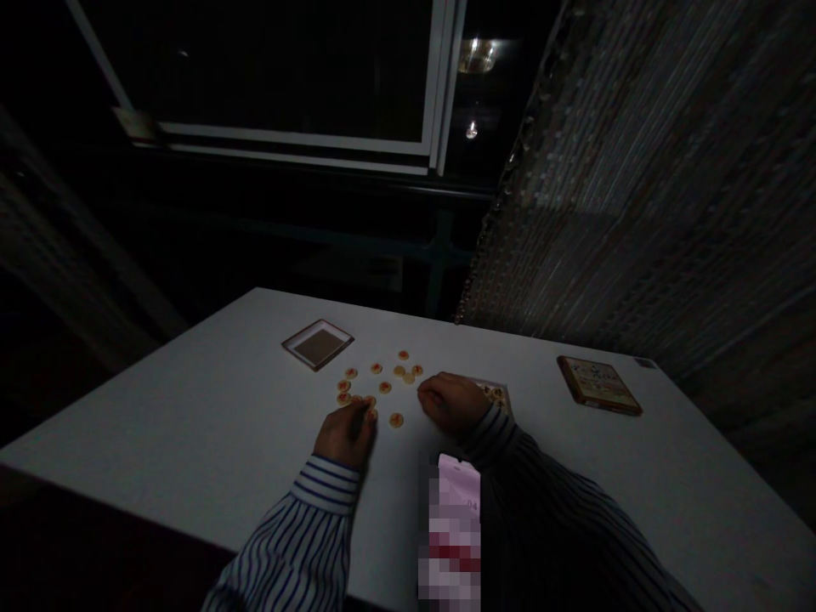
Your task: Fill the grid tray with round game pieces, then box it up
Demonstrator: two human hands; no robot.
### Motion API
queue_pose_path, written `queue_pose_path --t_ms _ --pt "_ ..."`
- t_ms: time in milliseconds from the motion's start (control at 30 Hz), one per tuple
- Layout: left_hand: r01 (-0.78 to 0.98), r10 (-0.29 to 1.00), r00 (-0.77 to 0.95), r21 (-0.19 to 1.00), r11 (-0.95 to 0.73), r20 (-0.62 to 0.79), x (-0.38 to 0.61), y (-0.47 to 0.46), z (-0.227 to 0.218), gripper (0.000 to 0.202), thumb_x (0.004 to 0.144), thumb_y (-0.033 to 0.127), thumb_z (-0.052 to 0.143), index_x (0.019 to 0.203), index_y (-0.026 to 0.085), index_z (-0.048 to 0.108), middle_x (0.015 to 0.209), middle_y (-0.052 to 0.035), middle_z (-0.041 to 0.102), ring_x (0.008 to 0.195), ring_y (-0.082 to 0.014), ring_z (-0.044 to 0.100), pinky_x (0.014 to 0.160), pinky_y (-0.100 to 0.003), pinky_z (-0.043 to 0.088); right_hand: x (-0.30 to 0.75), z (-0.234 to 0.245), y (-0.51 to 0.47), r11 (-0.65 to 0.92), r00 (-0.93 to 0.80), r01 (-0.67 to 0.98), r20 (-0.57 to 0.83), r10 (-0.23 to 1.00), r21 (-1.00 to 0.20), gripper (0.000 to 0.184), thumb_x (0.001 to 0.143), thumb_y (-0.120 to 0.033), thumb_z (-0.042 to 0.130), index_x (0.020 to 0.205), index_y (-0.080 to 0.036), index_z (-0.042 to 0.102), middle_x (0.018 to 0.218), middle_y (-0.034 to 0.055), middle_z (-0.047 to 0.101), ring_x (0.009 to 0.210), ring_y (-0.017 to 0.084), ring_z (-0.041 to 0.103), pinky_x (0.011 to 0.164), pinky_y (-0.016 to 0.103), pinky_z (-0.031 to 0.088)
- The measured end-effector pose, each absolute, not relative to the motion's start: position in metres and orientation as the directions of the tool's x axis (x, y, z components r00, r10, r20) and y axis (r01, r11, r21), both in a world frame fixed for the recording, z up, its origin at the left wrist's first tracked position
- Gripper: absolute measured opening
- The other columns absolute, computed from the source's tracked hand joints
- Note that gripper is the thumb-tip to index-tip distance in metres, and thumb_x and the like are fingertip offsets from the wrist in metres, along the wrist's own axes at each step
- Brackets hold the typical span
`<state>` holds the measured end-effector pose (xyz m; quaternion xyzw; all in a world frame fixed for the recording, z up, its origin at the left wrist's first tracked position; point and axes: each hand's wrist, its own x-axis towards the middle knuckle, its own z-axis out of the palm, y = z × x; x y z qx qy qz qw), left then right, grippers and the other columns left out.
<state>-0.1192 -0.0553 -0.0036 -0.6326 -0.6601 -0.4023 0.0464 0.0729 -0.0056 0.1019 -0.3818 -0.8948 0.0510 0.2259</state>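
Note:
Small round Chinese chess pieces [384,388] with red characters lie scattered on the white table [210,408]; a few show plain faces. At the near left of this group, my left hand [344,435] has thumb and forefinger closed at a piece [371,414], partly covering it and its neighbours. My right hand [454,401] is curled with its fingers tucked in, just right of the scattered pieces. Whatever it may hold is hidden. Behind its wrist, a shallow box [508,398] containing dark-marked pieces is partly covered.
An open, shallow box lid or tray [349,342] lies at the back left. A flat box with a printed cover [599,387] rests at the right, near a small dark card [644,363]. A lit phone [459,489] lies at the front. Beaded curtains [612,187] hang behind.

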Motion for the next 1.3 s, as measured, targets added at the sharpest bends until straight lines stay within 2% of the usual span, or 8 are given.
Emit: queue_pose_path --t_ms 267,600,767,933,1067,1300 --pt "0.932 0.830 -0.108 0.346 -0.107 0.547 -0.121 -0.053 -0.015 0.028 0.070 0.029 0.047 0.091 0.015 0.057 0.084 -0.0079 0.063 0.077 -0.0208 0.056 0.073 -0.035 0.044 0.044 0.072 -0.004 0.727 -0.651 0.644 0.328 0.685 -0.240 0.017 0.074 -0.027 0.045 0.082 -0.020 0.058 0.076 0.0022 0.060 0.075 0.013 0.053 0.069 0.025 0.035" --pt "0.947 0.896 -0.238 0.292 0.129 0.376 -0.115 -0.055 -0.013 0.033 0.069 0.035 0.047 0.097 0.019 0.055 0.091 -0.0077 0.062 0.087 -0.0239 0.053 0.073 -0.035 0.041 0.041 0.049 -0.002 0.745 -0.665 0.635 0.345 0.662 -0.206 0.016 0.074 -0.026 0.044 0.082 -0.021 0.057 0.079 0.0022 0.060 0.076 0.014 0.052 0.067 0.026 0.034" --pt "0.943 0.910 -0.259 0.287 0.167 0.325 -0.112 -0.055 -0.007 0.035 0.070 0.036 0.047 0.100 0.019 0.054 0.095 -0.0067 0.061 0.091 -0.0238 0.051 0.075 -0.035 0.039 0.041 0.048 -0.001 0.744 -0.667 0.634 0.338 0.664 -0.212 0.017 0.075 -0.026 0.043 0.082 -0.021 0.057 0.078 0.0025 0.060 0.076 0.014 0.052 0.067 0.026 0.034" --pt "0.948 0.918 -0.273 0.244 0.206 0.286 -0.110 -0.055 0.001 0.033 0.071 0.035 0.046 0.099 0.019 0.055 0.088 -0.0078 0.062 0.089 -0.0235 0.052 0.071 -0.033 0.040 0.042 0.047 -0.002 0.745 -0.662 0.633 0.353 0.661 -0.210 0.016 0.075 -0.026 0.044 0.081 -0.020 0.057 0.079 0.0025 0.060 0.076 0.014 0.052 0.067 0.026 0.034" --pt "0.948 0.916 -0.262 0.258 0.186 0.304 -0.111 -0.055 0.000 0.033 0.071 0.033 0.046 0.100 0.020 0.055 0.087 -0.0074 0.062 0.087 -0.0221 0.053 0.071 -0.032 0.040 0.042 0.047 -0.001 0.747 -0.662 0.631 0.357 0.659 -0.210 0.017 0.074 -0.025 0.044 0.083 -0.020 0.058 0.078 0.0023 0.060 0.076 0.014 0.052 0.068 0.026 0.034" --pt "0.941 0.870 -0.222 0.332 0.072 0.440 -0.113 -0.054 -0.003 0.031 0.072 0.035 0.045 0.097 0.021 0.056 0.088 -0.0057 0.063 0.080 -0.0213 0.055 0.068 -0.033 0.042 0.043 0.049 -0.001 0.738 -0.652 0.636 0.355 0.670 -0.224 0.016 0.075 -0.026 0.044 0.082 -0.021 0.058 0.078 0.0021 0.060 0.077 0.014 0.052 0.067 0.026 0.034"
